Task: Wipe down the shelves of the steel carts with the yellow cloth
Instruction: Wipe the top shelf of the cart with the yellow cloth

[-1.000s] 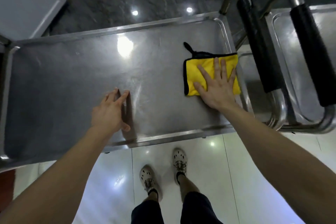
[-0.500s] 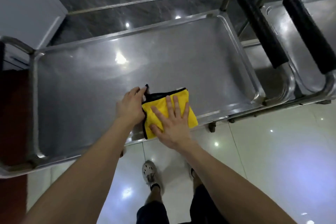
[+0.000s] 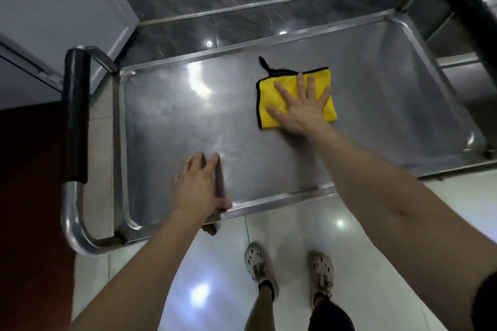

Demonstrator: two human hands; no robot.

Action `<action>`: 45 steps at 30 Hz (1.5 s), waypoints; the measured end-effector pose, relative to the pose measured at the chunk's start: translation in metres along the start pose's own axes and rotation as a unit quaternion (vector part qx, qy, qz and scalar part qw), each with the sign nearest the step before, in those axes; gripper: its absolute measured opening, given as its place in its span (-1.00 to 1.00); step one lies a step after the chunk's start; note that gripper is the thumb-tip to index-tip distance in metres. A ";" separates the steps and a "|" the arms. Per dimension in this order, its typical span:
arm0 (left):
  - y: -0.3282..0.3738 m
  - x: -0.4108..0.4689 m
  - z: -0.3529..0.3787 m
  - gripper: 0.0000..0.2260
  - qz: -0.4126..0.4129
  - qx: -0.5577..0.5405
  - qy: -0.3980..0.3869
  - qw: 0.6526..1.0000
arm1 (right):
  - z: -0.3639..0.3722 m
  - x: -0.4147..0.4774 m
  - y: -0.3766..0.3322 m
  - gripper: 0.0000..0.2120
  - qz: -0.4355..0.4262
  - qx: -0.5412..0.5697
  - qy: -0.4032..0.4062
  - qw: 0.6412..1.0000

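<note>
**Palm flat on the yellow cloth [image 3: 267,91], mid-shelf again**

Fingers of the right hand [image 3: 301,110] are spread and straight, pressing the folded cloth down, not pinching it. It lies on the top shelf [image 3: 376,94] of the cart, right of centre and closer to the far rim, its black loop pointing away.

Half a second ago the cloth was back at the near rim with the left hand [image 3: 196,185] touching its corner. Now that hand has let go and rests open on the steel by the near rim (steadying the cart, I would guess), well apart from the cloth.

So the wipe is running in passes across the shelf. The stretch toward the handle [image 3: 76,115] likely needs strokes yet, and lower shelves appear undone.
</note>
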State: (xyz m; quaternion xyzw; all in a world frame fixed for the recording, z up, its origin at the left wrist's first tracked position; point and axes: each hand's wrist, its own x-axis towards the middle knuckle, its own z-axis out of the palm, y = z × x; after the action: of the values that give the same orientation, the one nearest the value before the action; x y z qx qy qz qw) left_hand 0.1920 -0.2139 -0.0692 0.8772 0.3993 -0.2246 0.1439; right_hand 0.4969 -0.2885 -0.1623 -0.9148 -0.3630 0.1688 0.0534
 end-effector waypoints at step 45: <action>-0.136 -0.034 0.050 0.24 -0.112 -0.027 0.039 0.993 | 0.043 0.107 -0.278 -0.19 -0.216 -0.041 -0.037 0.975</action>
State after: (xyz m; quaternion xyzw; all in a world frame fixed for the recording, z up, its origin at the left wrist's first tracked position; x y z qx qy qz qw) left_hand 0.0549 -0.1701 -0.1048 0.8310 0.5058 -0.1943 0.1259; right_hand 0.3750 -0.0133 -0.1699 -0.8095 -0.5600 0.1724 0.0372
